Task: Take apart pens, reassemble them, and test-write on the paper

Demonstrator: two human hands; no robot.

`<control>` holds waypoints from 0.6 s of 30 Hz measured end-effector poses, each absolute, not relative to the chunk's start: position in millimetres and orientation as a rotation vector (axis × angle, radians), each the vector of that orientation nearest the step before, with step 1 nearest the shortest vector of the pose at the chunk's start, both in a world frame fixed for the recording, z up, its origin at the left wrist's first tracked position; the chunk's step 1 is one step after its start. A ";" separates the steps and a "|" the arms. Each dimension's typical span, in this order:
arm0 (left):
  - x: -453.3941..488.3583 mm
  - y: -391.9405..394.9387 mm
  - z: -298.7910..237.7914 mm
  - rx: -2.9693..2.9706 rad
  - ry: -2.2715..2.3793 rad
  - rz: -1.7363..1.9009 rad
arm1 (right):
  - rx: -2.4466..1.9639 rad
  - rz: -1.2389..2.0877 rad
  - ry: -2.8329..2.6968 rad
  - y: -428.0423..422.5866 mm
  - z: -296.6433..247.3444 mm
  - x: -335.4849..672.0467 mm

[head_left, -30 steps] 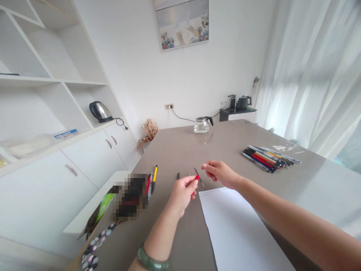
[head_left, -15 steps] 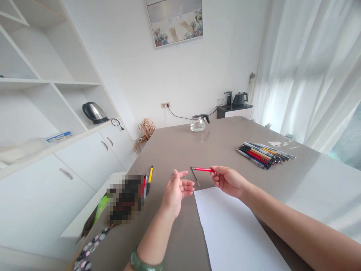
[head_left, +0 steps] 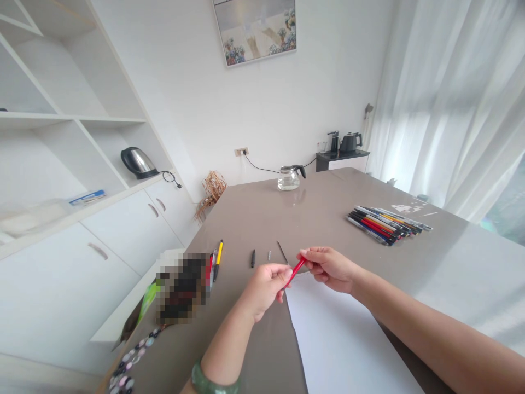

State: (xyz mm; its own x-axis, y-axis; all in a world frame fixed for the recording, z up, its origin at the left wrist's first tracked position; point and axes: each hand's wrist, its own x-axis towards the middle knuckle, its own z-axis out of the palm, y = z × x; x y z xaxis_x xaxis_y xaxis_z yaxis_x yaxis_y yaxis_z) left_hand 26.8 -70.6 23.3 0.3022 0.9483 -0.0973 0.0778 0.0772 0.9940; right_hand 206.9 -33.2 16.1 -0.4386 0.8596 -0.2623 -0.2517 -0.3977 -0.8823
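A red pen barrel [head_left: 296, 271] slants between my two hands above the top edge of a white sheet of paper [head_left: 344, 334]. My left hand [head_left: 268, 287] pinches its lower end between thumb and fingers. At the upper end, the fingertips of my right hand [head_left: 328, 267] are closed on it. Just beyond my hands, a thin dark pen refill [head_left: 283, 252] lies on the table. Beside it are a small spring [head_left: 269, 255] and a black pen grip piece [head_left: 253, 258], lying apart from each other.
A pile of pens [head_left: 388, 224] lies to the right, with white scraps [head_left: 408, 208] behind it. On the left are a yellow pen [head_left: 219, 260], a blurred dark item [head_left: 182, 290] and a string of beads [head_left: 131, 361]. A glass pot [head_left: 289, 178] stands at the back of the table.
My left hand has gone from open fingers to pinching the red barrel's end. The barrel has turned from level to slanted. The spring and black piece now show plainly on the table.
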 end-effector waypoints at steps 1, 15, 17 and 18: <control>26.5 -71.1 22.5 1.339 1.061 0.854 | -0.964 1.921 -1.020 -33.4 18.2 208.1; 44.0 -76.4 3.9 1.940 1.426 0.975 | -1.091 1.525 -1.218 -27.6 14.6 209.4; 48.6 -80.9 3.6 2.040 1.471 0.913 | -1.214 1.328 -1.401 -20.6 11.6 213.5; 50.7 -82.9 3.8 2.076 1.499 0.856 | -1.293 1.206 -1.518 -16.5 9.5 215.1</control>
State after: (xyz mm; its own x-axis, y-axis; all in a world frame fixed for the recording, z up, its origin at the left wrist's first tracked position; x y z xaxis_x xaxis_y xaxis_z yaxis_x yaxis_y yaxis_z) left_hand 50.7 -82.9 3.8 0.2217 0.9483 0.2273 0.6774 -0.3174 0.6636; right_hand 215.1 -16.5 9.5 -0.1688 0.9856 -0.0126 0.2348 0.0278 -0.9716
